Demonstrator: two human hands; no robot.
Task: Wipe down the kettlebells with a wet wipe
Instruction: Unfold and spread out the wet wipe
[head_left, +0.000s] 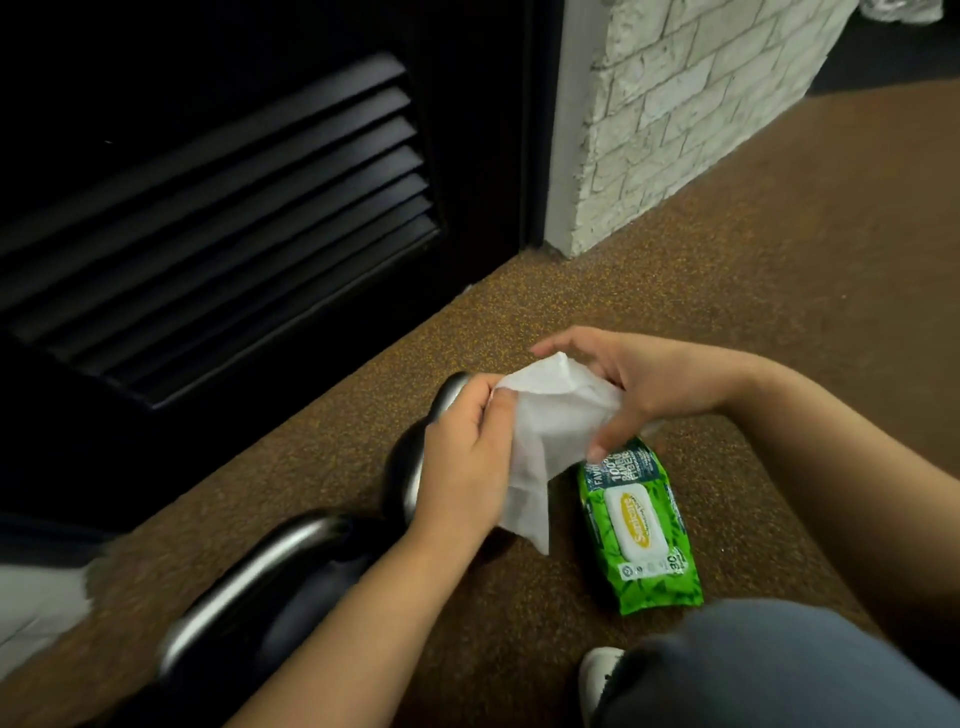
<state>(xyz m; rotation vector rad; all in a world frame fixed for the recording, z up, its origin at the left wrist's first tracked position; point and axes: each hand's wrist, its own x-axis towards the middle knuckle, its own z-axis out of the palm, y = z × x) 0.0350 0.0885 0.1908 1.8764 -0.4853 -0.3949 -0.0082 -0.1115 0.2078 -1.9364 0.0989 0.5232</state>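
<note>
white wet wipe (550, 431) hangs half-unfolded above the floor (779, 312), the left hand (462, 467) pinching its upper edge with curled fingers, the right hand (639, 384) gripping the other side between thumb and loosely spread fingers. two kettlebells (249, 587) stand just left, along the floor's edge by the dark door. opening the wipe fully flat first should give better contact on their handles.

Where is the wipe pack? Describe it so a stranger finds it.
Start at the white brick pillar and follow the brown floor toward the camera. The pack lies flat by the right hand: the only bright green thing, with a white lid.
</note>
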